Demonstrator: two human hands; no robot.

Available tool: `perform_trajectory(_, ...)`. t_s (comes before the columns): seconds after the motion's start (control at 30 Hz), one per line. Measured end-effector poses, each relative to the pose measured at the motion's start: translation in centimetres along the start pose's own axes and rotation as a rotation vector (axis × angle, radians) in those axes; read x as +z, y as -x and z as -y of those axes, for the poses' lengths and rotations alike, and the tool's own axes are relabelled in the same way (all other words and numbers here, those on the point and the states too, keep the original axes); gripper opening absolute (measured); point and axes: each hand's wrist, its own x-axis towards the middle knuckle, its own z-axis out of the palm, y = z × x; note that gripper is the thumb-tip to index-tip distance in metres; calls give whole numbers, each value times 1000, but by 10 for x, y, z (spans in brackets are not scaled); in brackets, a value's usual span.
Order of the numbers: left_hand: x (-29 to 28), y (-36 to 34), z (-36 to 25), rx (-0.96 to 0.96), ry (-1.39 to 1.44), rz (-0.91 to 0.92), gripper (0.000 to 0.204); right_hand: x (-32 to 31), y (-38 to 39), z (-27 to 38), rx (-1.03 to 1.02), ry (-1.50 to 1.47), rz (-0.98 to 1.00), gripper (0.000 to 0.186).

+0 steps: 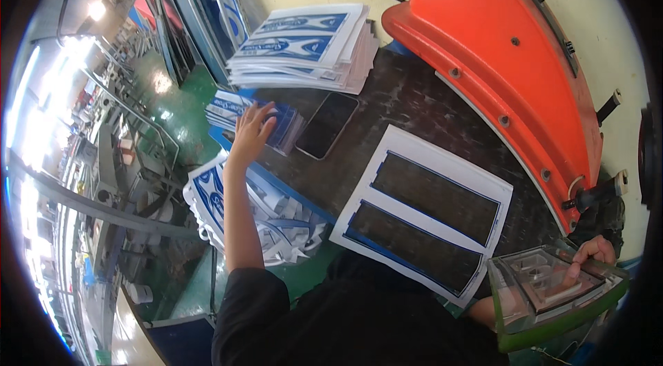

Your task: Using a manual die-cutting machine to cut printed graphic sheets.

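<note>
Left hand [250, 134]: left of centre in the frame, arm reaching up from the lower edge. Fingers apart and slightly bent, laid on top of a stack of small blue-and-white printed cards [282, 137]; no closed grip seen. Stack sits at the left edge of the dark desk [407, 103], a black phone [327, 126] lying just beside it on the right.

Right hand [594, 251]: lower right, fingers closed around the upper edge of a clear-walled, green-rimmed frame [558, 333], tilted, near the desk's corner.

Between the hands, on the desk: white sheet [421, 208] with two long rectangular openings, desk surface showing through. Upper centre: tall, uneven pile of printed sheets [297, 45]. Upper right: big orange-red machine part [511, 48]. Below the left forearm: heaped paper scraps [293, 226].
</note>
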Motion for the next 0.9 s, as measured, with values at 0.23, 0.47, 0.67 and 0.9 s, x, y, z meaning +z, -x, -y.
perform_trajectory(0.23,10,20,-67,194,-118,-242,52,9,-5,2,177,-32,-143,65)
perform_trajectory(0.47,60,144,-187,587,192,142,58,11,-8,-8,107,22,-177,47)
perform_trajectory(0.67,25,166,-136,604,291,140,30,-56,9,-46,210,10,96,38)
perform_trajectory(0.9,23,171,-148,419,167,51,51,-58,6,-51,165,-71,24,38)
